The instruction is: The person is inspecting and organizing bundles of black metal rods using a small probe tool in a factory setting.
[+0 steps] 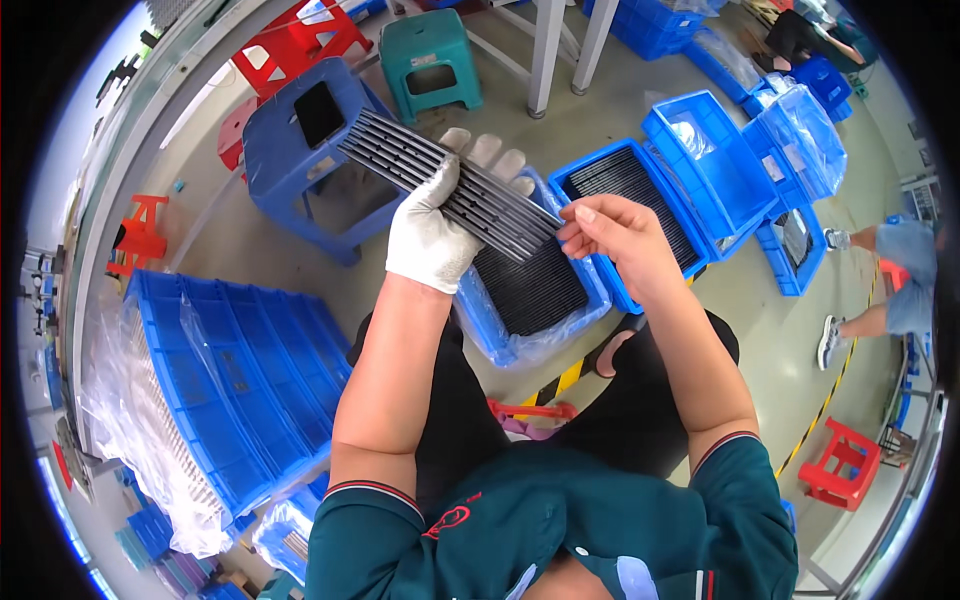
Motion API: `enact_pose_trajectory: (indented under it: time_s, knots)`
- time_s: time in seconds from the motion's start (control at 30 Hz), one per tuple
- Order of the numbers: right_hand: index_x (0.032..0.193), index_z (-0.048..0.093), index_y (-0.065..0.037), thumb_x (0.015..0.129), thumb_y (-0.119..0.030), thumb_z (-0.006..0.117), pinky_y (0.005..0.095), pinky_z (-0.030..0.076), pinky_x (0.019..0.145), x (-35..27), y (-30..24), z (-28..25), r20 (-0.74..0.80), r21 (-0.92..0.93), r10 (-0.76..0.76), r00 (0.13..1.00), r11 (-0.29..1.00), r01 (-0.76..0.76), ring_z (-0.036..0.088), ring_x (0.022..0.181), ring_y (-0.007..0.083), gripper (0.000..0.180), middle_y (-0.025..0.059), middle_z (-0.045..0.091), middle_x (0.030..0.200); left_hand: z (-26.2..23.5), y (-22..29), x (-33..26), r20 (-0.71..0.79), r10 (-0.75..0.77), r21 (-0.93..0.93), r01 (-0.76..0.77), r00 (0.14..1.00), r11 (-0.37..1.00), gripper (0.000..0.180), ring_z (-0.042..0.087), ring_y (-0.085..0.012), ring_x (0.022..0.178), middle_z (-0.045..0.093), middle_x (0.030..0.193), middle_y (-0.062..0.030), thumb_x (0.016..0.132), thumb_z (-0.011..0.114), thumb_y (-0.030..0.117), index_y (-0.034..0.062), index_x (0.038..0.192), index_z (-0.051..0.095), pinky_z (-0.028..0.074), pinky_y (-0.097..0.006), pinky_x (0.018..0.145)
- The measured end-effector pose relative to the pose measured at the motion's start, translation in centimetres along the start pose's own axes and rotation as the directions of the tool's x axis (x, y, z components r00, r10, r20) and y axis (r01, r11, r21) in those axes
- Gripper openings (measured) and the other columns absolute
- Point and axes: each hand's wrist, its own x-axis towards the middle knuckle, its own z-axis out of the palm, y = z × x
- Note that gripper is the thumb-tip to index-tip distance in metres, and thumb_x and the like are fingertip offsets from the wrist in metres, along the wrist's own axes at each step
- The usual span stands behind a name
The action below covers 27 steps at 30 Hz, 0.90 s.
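My left hand (436, 232), in a white glove, is wrapped round a row of long, thin black strips (480, 205) lying side by side. They slant from upper left to lower right, with small notches along them. My bare right hand (622, 240) is at their lower right end, thumb and fingers curled together. Whether it pinches a strip there is hidden. Under the strips stands a blue bin (600, 300) lined with clear plastic, filled with rows of similar black strips (530, 295). Right of it, another blue bin (562, 180) holds more of them.
A blue stool (270, 150) with a flat black rectangular object (318, 114) stands at upper left, beside a green stool (425, 45). Stacked blue crates (240, 370) rise at my left. More blue bins (700, 140) lie at right, near another person's legs (868, 320) and a red stool (842, 465).
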Motion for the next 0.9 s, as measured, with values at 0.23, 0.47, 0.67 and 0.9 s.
enact_pose_trajectory:
  time_s: [0.23,0.47,0.67,0.9]
  knots:
    - [0.097,0.066,0.001,0.087,-0.019,0.068,0.0250,0.050,0.065,0.1,0.4,1.2,0.078,-0.046,0.008,0.997,0.999,-0.004,0.061,0.068,0.0122,0.022,0.0076,0.066,0.079,0.5,0.1,-0.6,-0.087,0.032,0.072,-0.025,0.996,0.997,0.028,0.048,-0.0406,0.120,0.050,0.126,-0.0182,0.100,0.038,0.015,0.0066,0.125,0.046,0.038,-0.059,0.103]
    - [0.089,0.068,0.000,0.087,-0.014,0.066,0.0224,0.047,0.062,0.0,0.1,1.9,0.015,-0.144,0.043,0.999,0.989,-0.041,0.058,0.065,0.0102,0.015,0.0051,0.064,0.074,0.9,-0.1,-0.9,-0.162,0.044,0.101,-0.028,0.986,0.995,0.029,0.047,-0.0417,0.122,0.049,0.127,-0.0198,0.100,0.037,0.015,0.0061,0.126,0.045,0.037,-0.061,0.103]
    - [0.090,0.067,0.000,0.087,-0.018,0.068,0.0221,0.047,0.063,-0.1,0.0,1.9,0.031,-0.162,0.037,0.999,0.986,-0.031,0.058,0.066,0.0097,0.018,0.0046,0.064,0.073,0.9,-0.1,-0.8,-0.157,0.046,0.103,-0.030,0.986,0.994,0.029,0.047,-0.0418,0.123,0.049,0.128,-0.0198,0.099,0.039,0.015,0.0060,0.126,0.045,0.037,-0.062,0.103]
    - [0.084,0.064,-0.002,0.082,-0.015,0.072,0.0206,0.040,0.059,-0.1,0.1,1.7,0.076,-0.082,0.096,0.992,0.993,-0.090,0.051,0.063,0.0074,0.015,0.0014,0.059,0.071,0.6,-0.3,-0.9,-0.106,0.013,0.085,-0.004,0.994,0.996,0.030,0.050,-0.0414,0.121,0.052,0.129,-0.0204,0.099,0.040,0.011,0.0083,0.127,0.048,0.043,-0.057,0.101]
